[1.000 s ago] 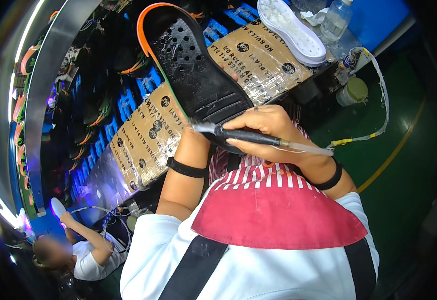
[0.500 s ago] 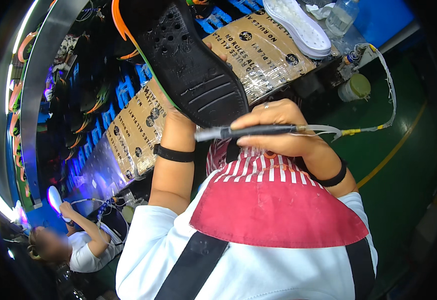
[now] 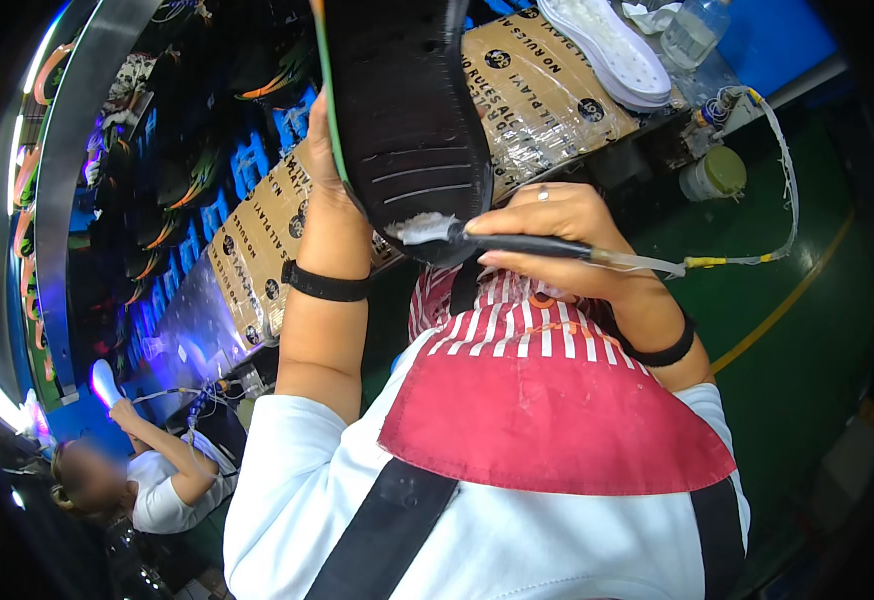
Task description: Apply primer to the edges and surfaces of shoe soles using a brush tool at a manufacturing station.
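A black shoe sole (image 3: 412, 150) with grooves across it and a green and orange edge is held up before me. My left hand (image 3: 325, 155) grips it by its left side, most fingers hidden behind it. In my right hand (image 3: 562, 225) is a brush with a black handle (image 3: 532, 243), joined to a thin tube at its rear end. Its pale bristles (image 3: 425, 228) rest on the near rounded end of the sole. My right fingers are closed round the handle.
A bench topped with taped brown cardboard (image 3: 532, 90) lies beyond the sole. On it stand white soles (image 3: 617, 55) and a clear bottle (image 3: 692, 35). A lidded tub (image 3: 714, 173) and a hanging hose (image 3: 782, 170) are at right. Another person (image 3: 172, 470) works at lower left.
The sole has turned more upright and shifted slightly right. The brush bristles have moved from beside the near end onto its surface. Both hands keep their hold.
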Motion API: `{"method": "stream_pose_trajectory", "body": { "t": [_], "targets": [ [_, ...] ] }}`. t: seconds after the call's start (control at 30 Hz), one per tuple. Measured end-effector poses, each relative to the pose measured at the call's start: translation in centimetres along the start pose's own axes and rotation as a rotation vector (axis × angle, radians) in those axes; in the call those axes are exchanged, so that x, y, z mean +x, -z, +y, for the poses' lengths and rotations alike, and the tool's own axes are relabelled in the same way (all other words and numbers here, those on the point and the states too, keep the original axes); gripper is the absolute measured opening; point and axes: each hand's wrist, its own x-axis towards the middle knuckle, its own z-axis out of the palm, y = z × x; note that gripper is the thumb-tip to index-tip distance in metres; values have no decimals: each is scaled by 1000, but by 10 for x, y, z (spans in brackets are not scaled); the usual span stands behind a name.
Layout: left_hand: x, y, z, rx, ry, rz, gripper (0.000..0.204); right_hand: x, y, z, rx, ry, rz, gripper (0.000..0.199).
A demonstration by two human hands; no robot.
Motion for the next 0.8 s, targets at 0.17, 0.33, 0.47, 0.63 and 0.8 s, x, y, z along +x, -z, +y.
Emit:
{"method": "stream_pose_trajectory", "body": {
  "t": [0.17, 0.33, 0.47, 0.63, 0.8],
  "targets": [
    [7, 19, 2, 84, 89, 23, 73, -4, -2, 8, 40, 109, -185, 24],
    [13, 15, 5, -36, 135, 44, 49, 1, -5, 5, 53, 107, -63, 23],
    [13, -19, 13, -60, 282, 36, 28, -3, -10, 15, 9, 85, -194, 25],
    [18, -13, 18, 129, 490, 27, 32, -2, -8, 8, 98, 114, -192, 29],
    [19, -40, 25, 531, 596, -10, 40, -1, -18, 16, -25, 136, -131, 25]
  ]
}}
